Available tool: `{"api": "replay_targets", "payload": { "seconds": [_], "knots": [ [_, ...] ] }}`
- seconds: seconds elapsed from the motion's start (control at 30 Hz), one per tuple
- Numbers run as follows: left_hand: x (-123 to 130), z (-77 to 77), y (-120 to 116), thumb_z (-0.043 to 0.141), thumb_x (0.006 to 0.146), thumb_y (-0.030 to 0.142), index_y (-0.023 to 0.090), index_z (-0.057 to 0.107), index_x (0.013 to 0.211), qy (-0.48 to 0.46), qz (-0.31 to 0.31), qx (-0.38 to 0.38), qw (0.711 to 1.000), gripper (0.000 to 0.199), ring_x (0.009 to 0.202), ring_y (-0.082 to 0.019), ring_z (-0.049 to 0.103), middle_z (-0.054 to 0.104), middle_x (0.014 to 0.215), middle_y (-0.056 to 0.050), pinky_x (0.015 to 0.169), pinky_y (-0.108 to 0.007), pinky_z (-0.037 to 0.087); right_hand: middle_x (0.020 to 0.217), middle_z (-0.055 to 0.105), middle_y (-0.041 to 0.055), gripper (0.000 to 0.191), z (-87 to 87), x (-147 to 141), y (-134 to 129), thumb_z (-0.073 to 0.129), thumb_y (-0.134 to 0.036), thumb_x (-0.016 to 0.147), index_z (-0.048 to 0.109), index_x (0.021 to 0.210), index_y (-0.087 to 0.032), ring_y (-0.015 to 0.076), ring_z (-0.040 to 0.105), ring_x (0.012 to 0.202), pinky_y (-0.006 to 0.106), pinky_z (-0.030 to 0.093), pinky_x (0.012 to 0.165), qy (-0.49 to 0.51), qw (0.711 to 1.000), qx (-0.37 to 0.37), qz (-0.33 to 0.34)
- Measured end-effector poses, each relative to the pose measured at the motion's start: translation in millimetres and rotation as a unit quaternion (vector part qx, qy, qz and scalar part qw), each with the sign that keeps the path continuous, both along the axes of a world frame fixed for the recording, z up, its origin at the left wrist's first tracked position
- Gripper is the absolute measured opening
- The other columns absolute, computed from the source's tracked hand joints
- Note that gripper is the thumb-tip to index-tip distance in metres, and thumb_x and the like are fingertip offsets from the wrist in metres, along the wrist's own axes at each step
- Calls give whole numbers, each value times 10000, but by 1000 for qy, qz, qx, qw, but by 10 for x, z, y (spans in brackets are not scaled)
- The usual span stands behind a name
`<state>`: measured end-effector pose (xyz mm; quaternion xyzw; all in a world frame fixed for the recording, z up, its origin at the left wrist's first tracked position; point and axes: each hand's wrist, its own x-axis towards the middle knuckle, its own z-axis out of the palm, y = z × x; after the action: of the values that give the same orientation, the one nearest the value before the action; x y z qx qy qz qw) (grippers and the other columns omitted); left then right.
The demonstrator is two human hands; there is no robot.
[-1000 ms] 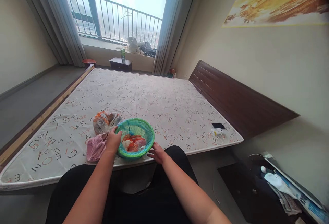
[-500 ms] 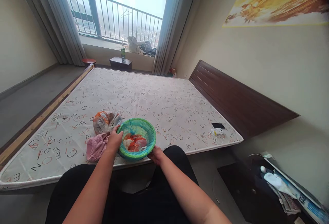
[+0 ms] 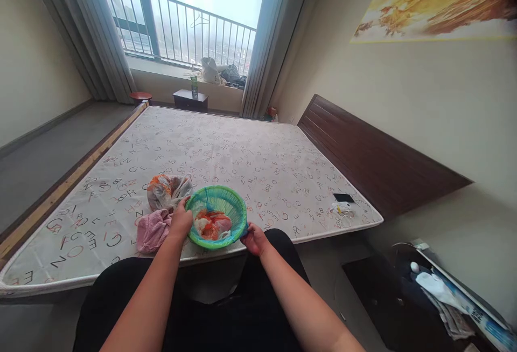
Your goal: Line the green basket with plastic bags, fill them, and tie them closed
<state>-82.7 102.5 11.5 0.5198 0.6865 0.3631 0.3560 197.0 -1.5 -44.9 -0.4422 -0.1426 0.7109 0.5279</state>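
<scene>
A round green-and-blue woven plastic basket sits tilted at the near edge of the mattress, with orange and white food in clear plastic inside it. My left hand is shut on the basket's left rim. My right hand grips the right rim from below. Just left of the basket lie a crumpled orange-patterned plastic bag and a pink towel, close to my left wrist.
The bare letter-print mattress spreads out ahead, with a black phone and white charger near its right edge. A dark headboard stands right. A dark table with clutter sits lower right.
The basket has shifted right and tilted more toward me. My right hand has moved from beside it onto its right rim.
</scene>
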Motion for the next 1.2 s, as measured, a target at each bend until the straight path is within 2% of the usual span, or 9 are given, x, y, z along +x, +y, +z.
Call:
{"api": "replay_targets", "payload": {
  "seconds": [0.17,0.3,0.43,0.57,0.67,0.73,0.83,1.0,1.2],
  "knots": [
    [33,-89,20,553,748,21,173,616,1417,-16,4,4,1000,688,1118,-285,688,725,1254,-131,1037,-404,518,614,540,-56,177,229,52,6,566,-160,637,425,712,-237,120,538,557,242,470,562,9,1000,-12,-10],
    [82,-144,18,539,732,-8,150,598,1431,-49,-3,-3,999,719,1127,-270,685,713,1284,-138,1055,-392,510,640,584,-71,214,334,84,65,619,-186,668,475,814,-248,129,581,559,250,495,552,-17,999,-11,-48],
    [91,-114,7,552,744,2,160,619,1413,-44,0,8,999,690,1150,-275,676,718,1276,-131,1079,-397,494,697,649,-66,370,412,186,136,729,-177,689,550,1005,-251,129,603,544,249,498,535,-42,998,-18,-53],
    [85,-72,-10,556,763,18,167,605,1431,-45,8,14,999,686,1134,-276,677,722,1253,-134,1072,-405,495,753,682,-40,353,487,293,199,753,-190,740,580,1044,-239,124,630,586,243,506,568,-44,997,-8,-57],
    [94,-64,-24,559,768,25,166,603,1428,-64,29,1,998,676,1004,-249,700,733,1196,-130,984,-376,542,789,692,-28,356,516,345,222,781,-207,752,584,1047,-245,134,655,642,260,527,616,-49,997,-2,-65],
    [107,-56,-34,555,776,30,163,590,1438,-94,46,-22,994,676,843,-210,697,742,1129,-123,865,-338,576,802,693,-20,377,518,370,225,811,-229,748,582,1047,-247,143,663,662,276,534,633,-55,997,-2,-62],
    [128,-32,-53,537,786,32,176,567,1458,-136,59,-41,988,688,647,-144,626,744,1053,-98,695,-267,561,773,678,-27,389,505,398,227,837,-251,743,577,1033,-244,132,636,621,261,505,600,-65,996,-3,-55],
    [132,-41,-61,526,787,35,165,568,1453,-155,59,-31,986,681,579,-108,563,731,1004,-91,553,-192,476,752,667,-37,392,503,416,241,832,-240,749,560,1030,-247,126,631,621,250,500,606,-60,997,5,-44],
    [120,-134,-20,510,787,21,171,564,1447,-202,75,-33,976,679,547,-81,553,725,1017,-83,507,-155,445,882,707,-17,444,566,431,199,795,-178,758,517,1088,-281,165,707,785,360,570,794,-10,999,24,-29]
  ]
}}
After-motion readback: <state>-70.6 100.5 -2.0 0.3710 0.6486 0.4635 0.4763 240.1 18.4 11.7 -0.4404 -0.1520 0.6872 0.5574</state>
